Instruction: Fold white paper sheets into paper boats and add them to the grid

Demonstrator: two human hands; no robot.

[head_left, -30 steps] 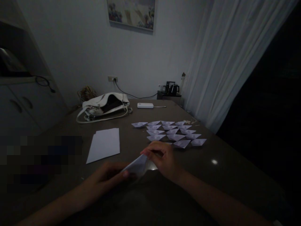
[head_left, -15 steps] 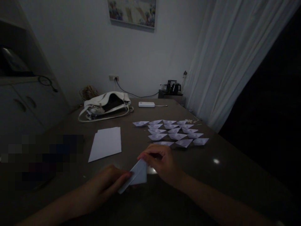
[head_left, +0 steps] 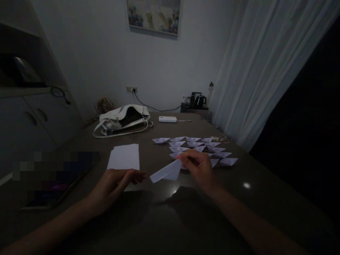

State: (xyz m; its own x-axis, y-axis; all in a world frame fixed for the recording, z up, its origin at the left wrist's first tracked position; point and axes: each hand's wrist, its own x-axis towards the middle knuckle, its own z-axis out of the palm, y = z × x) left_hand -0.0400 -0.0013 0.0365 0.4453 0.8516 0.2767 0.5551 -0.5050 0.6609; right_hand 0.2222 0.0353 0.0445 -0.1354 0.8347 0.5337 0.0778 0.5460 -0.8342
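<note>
My right hand (head_left: 198,167) pinches a folded white paper piece (head_left: 166,172) and holds it just above the dark table (head_left: 265,202), close to the group of several folded paper boats (head_left: 196,148). My left hand (head_left: 114,186) hovers over the near end of the stack of white paper sheets (head_left: 124,157), its fingers loosely apart and holding nothing.
A white handbag (head_left: 122,119) lies at the table's far left, a white power bank (head_left: 168,119) with a cable beside it. A kettle (head_left: 196,100) stands on a side stand by the curtain (head_left: 255,71). A dark flat object (head_left: 53,193) lies at the left edge.
My left hand has let go of the folded paper and moved left toward the sheets. My right hand has carried the folded piece up and away toward the boats.
</note>
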